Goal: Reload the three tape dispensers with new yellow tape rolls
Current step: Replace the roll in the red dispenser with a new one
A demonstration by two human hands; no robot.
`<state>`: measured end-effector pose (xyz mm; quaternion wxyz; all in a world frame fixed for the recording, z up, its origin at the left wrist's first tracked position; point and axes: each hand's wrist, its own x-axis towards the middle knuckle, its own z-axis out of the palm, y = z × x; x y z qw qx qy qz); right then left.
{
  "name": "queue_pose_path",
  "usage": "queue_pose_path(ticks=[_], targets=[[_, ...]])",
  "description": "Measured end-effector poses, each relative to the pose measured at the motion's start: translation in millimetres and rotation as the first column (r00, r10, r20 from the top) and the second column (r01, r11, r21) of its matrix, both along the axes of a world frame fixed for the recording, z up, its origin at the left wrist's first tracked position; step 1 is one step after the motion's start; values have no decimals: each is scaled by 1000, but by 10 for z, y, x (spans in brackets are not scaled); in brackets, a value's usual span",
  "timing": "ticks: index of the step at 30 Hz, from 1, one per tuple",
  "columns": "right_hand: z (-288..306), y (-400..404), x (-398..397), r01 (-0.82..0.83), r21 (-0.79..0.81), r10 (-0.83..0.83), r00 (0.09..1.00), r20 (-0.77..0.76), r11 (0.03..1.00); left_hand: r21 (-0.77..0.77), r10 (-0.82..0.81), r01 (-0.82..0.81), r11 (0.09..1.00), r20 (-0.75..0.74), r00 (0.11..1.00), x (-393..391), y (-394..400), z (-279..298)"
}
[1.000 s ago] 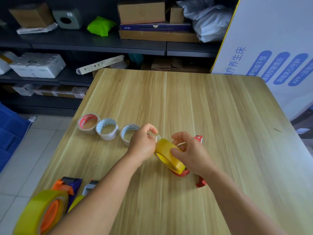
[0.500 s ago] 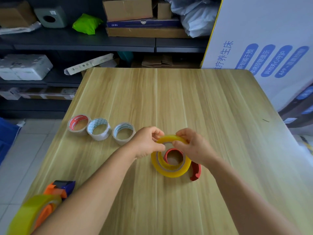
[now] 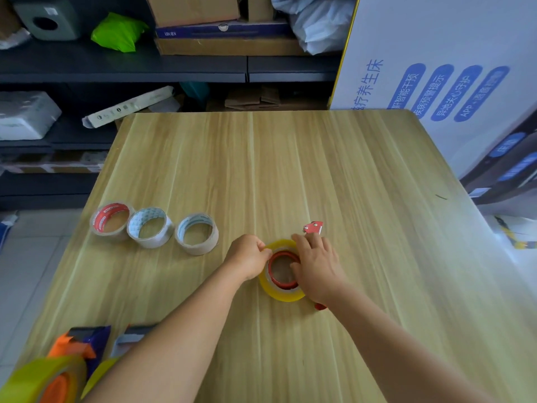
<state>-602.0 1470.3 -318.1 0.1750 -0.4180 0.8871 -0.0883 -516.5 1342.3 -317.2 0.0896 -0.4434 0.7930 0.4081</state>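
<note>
We see the yellow tape roll [image 3: 281, 292] now lying flat on the worktop [image 3: 319, 170], seated around the red dispenser [image 3: 313, 227] hub; a second ago it was tilted up. Our left hand [image 3: 248, 258] pinches the roll's left rim with curled fingers. Our right hand [image 3: 318, 264] rests on it, fingers relaxed. Three spent rolls [image 3: 154, 229] lie left of the dispenser.

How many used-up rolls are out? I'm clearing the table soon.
3, in a row at the table's left: red-printed core, middle core, right core nearest the left hand. None seem hidden.
</note>
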Motion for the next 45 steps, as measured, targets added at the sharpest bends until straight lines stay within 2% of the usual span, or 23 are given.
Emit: queue_pose_path(ticks=[5, 11, 14, 17, 24, 27, 31, 34, 40, 45], targets=[[-79, 7, 159, -78, 22, 79, 995, -55, 997, -29, 17, -14, 999, 80, 997, -19, -3, -154], [-140, -91, 376, -164, 182, 160, 986, 39, 969, 47, 35, -37, 998, 53, 998, 17, -11, -175], [-135, -118, 416, -160, 171, 143, 984, 109, 972, 124, 70, -72, 990, 19, 997, 98, -10, -175], [-109, -51, 366, -91, 102, 69, 978, 198, 991, 133, 65, -56, 989, -69, 995, 213, -31, -225], [40, 208, 38, -15, -129, 60, 933, 354, 992, -35, 28, -40, 999, -279, 960, 231, -35, -44], [139, 258, -7, 140, -144, -52, 870, 491, 980, -42, -55, 44, 998, -298, 953, 198, -6, 83], [272, 271, -22, 272, -143, -131, 781, 610, 952, 8, -38, 43, 999, -310, 950, 148, 55, 227], [314, 258, 8, 240, -83, -143, 785, 603, 967, -66, -99, 85, 994, -254, 962, 96, 99, 345], [324, 159, 56, 177, 44, -179, 885, 430, 983, -155, -194, 174, 972, -124, 973, 25, 181, 470], [306, 190, 1, 90, 48, -101, 898, 427, 995, 21, -61, 64, 998, -127, 990, 74, 71, 355]])
